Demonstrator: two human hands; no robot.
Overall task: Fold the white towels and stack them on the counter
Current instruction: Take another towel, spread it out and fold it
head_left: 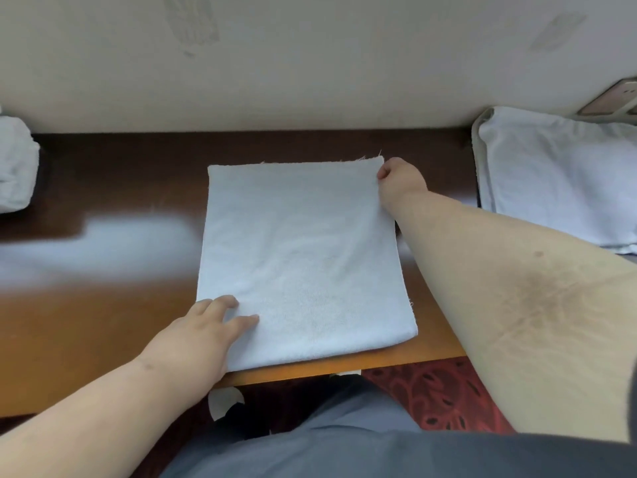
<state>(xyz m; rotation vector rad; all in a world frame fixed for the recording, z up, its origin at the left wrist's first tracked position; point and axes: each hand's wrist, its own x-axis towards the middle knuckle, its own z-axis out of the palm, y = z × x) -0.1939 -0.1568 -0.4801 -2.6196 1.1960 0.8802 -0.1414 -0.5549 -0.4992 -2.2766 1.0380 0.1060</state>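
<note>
While the brown wooden surface fills the view, a folded white towel lies flat at its centre. At three o'clock sits a towel stack; at nine, a crumpled towel. Left hand presses flat-fingered at seven; right hand pinches the one-o'clock corner.

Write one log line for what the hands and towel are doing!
towel: flat, folded | left hand: presses near corner | right hand: pinches far corner | stack: right
</note>
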